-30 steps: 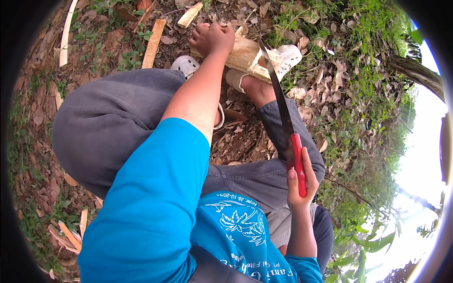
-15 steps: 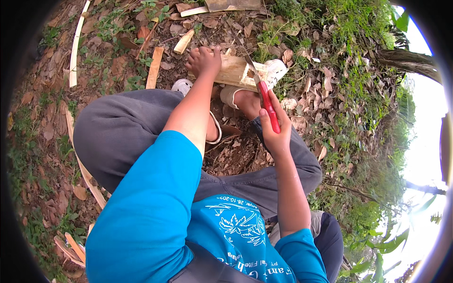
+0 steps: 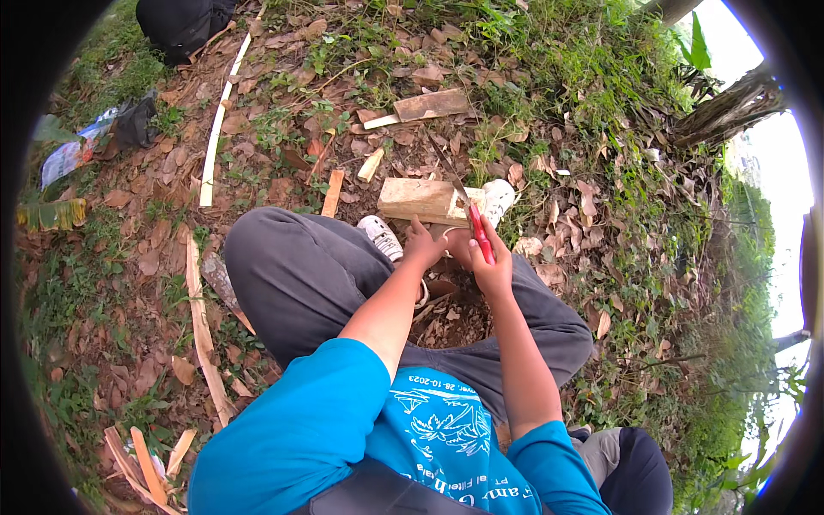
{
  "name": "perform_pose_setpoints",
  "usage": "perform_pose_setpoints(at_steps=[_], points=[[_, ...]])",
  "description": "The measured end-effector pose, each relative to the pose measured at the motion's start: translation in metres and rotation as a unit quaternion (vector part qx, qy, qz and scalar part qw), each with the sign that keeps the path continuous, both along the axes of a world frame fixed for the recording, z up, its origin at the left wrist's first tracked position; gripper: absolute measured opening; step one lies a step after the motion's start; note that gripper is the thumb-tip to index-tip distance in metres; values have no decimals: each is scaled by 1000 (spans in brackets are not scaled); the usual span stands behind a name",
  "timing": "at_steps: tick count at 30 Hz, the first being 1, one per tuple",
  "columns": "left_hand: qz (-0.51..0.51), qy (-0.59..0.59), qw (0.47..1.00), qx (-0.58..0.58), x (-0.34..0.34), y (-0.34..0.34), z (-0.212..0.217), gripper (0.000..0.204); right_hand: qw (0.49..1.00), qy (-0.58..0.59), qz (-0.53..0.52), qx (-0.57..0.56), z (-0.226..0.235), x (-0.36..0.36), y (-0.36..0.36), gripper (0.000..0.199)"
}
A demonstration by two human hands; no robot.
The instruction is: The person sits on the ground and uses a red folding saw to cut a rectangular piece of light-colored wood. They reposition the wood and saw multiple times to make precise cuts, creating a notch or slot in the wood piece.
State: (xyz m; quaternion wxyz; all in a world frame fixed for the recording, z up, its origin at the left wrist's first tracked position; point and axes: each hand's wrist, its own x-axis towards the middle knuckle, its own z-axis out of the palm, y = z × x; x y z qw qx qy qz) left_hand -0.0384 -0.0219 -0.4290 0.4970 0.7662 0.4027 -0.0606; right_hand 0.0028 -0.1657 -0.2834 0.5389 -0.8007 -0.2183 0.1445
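A pale wooden block [image 3: 410, 190] lies across the ground in front of my feet, with a notch cut in its right part. My right hand [image 3: 493, 268] is closed around the red handle of a long-bladed knife [image 3: 478, 230]. Its narrow dark blade crosses the block's right end, by the notch, and points away from me. Just below the block's near edge is my left hand [image 3: 424, 249], empty, its fingers apart. Whether its fingertips touch the block I cannot tell. A white clog [image 3: 498, 201] on my right foot sits against the block's right end.
Beyond the block lie a flat board [image 3: 432, 104] and small wood offcuts [image 3: 370, 166]. Long wood strips [image 3: 221, 120] stretch along the left, with split pieces [image 3: 148, 463] at lower left. A black bag [image 3: 183, 26] is far left; a tree trunk [image 3: 730, 105] stands at right.
My left hand has come off the block's left end and moved nearer to me, to the block's near side. The right hand still holds the knife at the notch. The view has shifted, showing more ground.
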Motion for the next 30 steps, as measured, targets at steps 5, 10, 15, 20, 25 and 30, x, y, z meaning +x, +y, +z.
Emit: perform_pose_setpoints(at_steps=[5, 10, 15, 20, 25, 30], points=[[93, -16, 984, -152, 12, 0, 8, 113, 996, 7, -14, -89, 23, 2, 31, 57], [188, -20, 949, -252, -5, 15, -1, 95, 995, -12, 45, -86, 40, -15, 29, 60], [197, -26, 930, -310, -7, 23, -2, 85, 991, -85, 57, -81, 3, -1, -4, 60], [272, -104, 884, -364, -13, 32, -23, 84, 999, -3, 21, 35, -26, -4, -16, 60], [291, -121, 852, -417, -3, 34, -43, 83, 998, 43, -13, 48, -37, -10, -23, 59], [291, -139, 814, -483, 11, 24, -43, 79, 987, 138, -35, 79, 7, -12, -7, 58]])
